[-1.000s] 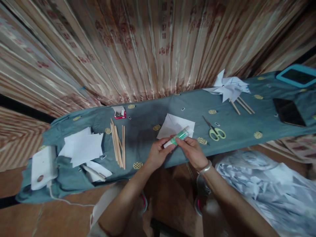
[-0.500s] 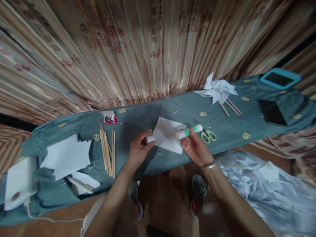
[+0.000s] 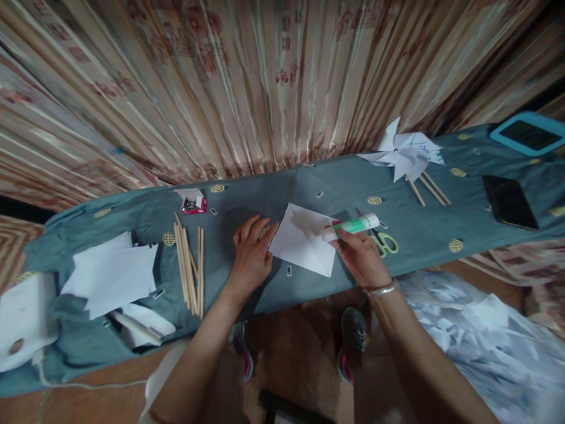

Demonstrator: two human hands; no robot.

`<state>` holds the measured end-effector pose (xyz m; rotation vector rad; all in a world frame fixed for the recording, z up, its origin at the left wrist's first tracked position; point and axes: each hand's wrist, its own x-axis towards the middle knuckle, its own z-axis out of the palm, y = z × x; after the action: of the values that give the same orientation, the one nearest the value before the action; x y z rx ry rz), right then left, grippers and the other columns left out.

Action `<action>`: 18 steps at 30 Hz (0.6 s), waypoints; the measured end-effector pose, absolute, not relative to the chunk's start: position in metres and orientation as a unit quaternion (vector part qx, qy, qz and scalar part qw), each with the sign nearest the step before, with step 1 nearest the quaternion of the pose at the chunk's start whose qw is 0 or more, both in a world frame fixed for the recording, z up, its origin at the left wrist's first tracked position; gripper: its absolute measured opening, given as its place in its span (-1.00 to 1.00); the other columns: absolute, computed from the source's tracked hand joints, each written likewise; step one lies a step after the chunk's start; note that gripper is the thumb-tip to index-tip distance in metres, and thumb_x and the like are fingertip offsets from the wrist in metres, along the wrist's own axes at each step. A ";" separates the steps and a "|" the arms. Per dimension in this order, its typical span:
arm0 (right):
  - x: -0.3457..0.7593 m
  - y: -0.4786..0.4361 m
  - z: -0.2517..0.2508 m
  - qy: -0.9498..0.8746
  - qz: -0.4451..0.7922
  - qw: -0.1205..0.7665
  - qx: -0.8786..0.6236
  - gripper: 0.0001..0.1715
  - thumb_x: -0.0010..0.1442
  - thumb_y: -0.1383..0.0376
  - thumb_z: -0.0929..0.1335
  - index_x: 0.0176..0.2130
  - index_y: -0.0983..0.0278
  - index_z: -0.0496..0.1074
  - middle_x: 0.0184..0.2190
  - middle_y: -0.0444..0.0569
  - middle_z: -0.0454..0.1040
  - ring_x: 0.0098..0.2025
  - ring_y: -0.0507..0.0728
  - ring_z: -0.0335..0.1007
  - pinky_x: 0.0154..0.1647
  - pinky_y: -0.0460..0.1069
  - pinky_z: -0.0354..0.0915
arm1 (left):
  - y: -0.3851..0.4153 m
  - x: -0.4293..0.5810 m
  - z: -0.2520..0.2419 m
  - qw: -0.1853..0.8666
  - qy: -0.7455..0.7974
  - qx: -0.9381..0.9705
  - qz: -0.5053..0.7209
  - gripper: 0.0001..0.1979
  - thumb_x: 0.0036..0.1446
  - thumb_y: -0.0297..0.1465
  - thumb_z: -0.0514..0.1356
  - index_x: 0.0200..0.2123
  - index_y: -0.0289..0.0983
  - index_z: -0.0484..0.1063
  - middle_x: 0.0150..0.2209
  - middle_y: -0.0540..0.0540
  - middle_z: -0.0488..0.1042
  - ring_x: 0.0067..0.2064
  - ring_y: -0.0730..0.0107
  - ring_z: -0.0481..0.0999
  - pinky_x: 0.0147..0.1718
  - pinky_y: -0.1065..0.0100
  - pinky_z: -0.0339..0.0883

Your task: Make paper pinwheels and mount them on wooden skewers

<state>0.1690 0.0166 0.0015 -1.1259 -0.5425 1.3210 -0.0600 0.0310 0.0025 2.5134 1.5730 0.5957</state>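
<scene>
A folded white paper square (image 3: 302, 241) lies on the blue-grey cloth (image 3: 265, 200) in front of me. My left hand (image 3: 251, 256) rests flat at the paper's left corner with its fingers spread; the white cap it held before is out of sight. My right hand (image 3: 362, 259) is closed round a green and white glue stick (image 3: 357, 225). The stick lies nearly level, and its uncapped tip touches the paper's right corner.
Yellow-handled scissors (image 3: 386, 242) lie just right of my right hand. Several wooden sticks (image 3: 189, 268), loose white sheets (image 3: 112, 274) and a small red box (image 3: 193, 204) are to the left. Finished paper pinwheels (image 3: 404, 153), a phone (image 3: 509, 201) and a tablet (image 3: 527, 134) are at the right.
The cap came off the glue stick into my left hand. That hand then went flat beside the paper, and my right hand brought the stick's tip onto the paper.
</scene>
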 end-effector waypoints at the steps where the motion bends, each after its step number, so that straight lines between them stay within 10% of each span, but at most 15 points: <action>1: 0.168 0.018 0.001 -0.257 0.557 0.612 -0.499 -0.76 -0.10 0.19 0.54 -0.39 0.23 0.55 -0.40 -0.15 0.56 -0.33 0.03 0.45 -0.31 -0.09 0.36 | 0.028 -0.055 0.003 0.061 0.502 0.838 0.204 -0.39 -0.03 -0.63 0.06 0.13 -0.22 0.33 0.19 -0.18 0.31 0.27 0.03 0.13 0.15 -0.06 0.10; 18: 0.160 0.026 -0.011 -0.579 0.248 0.403 -0.665 -0.56 0.09 -0.04 0.39 -0.28 0.29 0.42 -0.40 0.02 0.55 -0.38 0.19 0.47 -0.33 0.07 0.33 | 0.005 -0.009 -0.017 0.081 0.410 0.889 0.189 -0.62 0.17 -0.26 0.18 0.03 -0.25 0.39 0.16 -0.32 0.34 0.26 -0.02 0.22 0.20 -0.14 0.07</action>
<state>0.1596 0.0264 -0.0106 -1.6791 -1.4618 0.6277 -0.0086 0.0046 -0.0171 2.6570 1.2255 0.5660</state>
